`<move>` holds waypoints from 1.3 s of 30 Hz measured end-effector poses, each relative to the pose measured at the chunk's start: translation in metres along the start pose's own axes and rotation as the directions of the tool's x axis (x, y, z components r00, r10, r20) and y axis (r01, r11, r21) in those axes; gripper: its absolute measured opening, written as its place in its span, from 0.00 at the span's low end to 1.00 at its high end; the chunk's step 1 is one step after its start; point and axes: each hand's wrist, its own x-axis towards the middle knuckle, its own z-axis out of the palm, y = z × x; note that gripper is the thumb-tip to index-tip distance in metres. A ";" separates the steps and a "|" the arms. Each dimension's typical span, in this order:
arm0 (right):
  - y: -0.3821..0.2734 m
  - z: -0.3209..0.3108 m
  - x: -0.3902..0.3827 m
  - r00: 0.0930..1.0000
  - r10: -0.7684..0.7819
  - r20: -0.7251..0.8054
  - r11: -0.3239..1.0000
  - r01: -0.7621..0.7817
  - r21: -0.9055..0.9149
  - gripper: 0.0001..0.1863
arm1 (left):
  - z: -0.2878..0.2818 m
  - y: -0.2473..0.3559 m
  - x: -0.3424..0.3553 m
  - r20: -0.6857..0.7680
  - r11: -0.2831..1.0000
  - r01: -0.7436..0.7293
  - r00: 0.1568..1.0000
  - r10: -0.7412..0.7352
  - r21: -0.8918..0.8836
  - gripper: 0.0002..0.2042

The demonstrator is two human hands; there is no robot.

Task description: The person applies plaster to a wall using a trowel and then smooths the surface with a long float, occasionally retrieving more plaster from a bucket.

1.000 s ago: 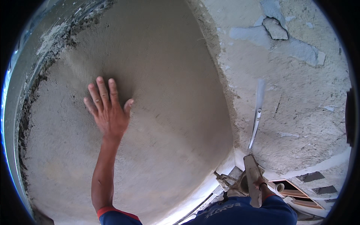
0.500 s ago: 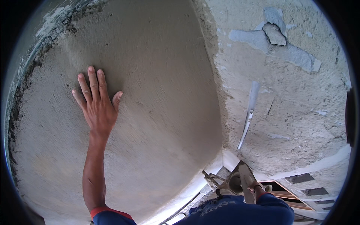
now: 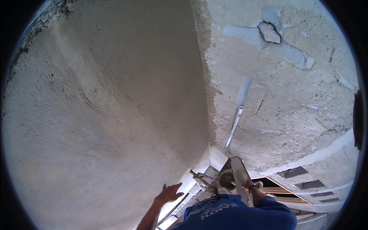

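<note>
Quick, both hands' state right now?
Left hand: open, nothing visible in it.
Right hand: closed, holding the long board.

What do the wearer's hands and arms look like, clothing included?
The left hand and right hand are ungloved. A dark band sits at the right wrist; the blue right sleeve has red trim. The left forearm shows bare.

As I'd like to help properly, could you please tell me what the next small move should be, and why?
I would probably raise the long flat board in the right hand to the plastered wall and smooth it: the surface shows rough streaks toward the upper left, the left hand appears open and clear of it, and the board is low in the picture.
</note>
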 end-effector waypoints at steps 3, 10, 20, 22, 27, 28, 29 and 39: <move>0.016 0.004 -0.009 0.999 -0.021 -0.045 0.998 0.018 -0.067 0.31 | 0.029 -0.003 -0.005 -0.109 0.970 -0.101 0.991 0.078 -0.223 0.33; 0.052 0.031 0.020 0.992 -0.063 0.105 0.958 0.090 -0.273 0.29 | -0.079 0.061 -0.024 -0.654 0.916 -0.400 0.686 0.321 0.030 0.20; 0.229 0.078 0.062 0.953 -0.115 -0.281 0.983 0.150 0.107 0.32 | -0.369 0.269 0.029 -0.759 0.731 -0.250 -0.031 0.650 0.635 0.19; 0.228 0.095 0.018 0.971 0.039 -0.236 0.955 0.034 0.295 0.29 | -0.412 0.294 0.064 -0.783 0.775 -0.121 -0.028 0.621 0.620 0.17; 0.198 0.079 -0.041 0.939 0.231 -0.255 0.917 -0.123 0.380 0.27 | -0.475 0.289 0.107 -0.875 0.877 0.015 0.086 0.477 0.480 0.13; 0.204 0.074 -0.048 0.926 0.256 -0.277 0.918 -0.143 0.370 0.27 | -0.473 0.293 0.111 -0.874 0.891 -0.009 0.190 0.446 0.453 0.12; 0.208 0.071 -0.054 0.916 0.274 -0.293 0.918 -0.158 0.365 0.27 | -0.467 0.298 0.115 -0.873 0.891 -0.026 0.189 0.450 0.453 0.12; 0.243 0.050 -0.057 0.871 0.245 -0.426 0.966 -0.181 0.184 0.26 | -0.429 0.374 0.134 -0.959 0.302 -0.953 0.074 0.274 0.013 0.05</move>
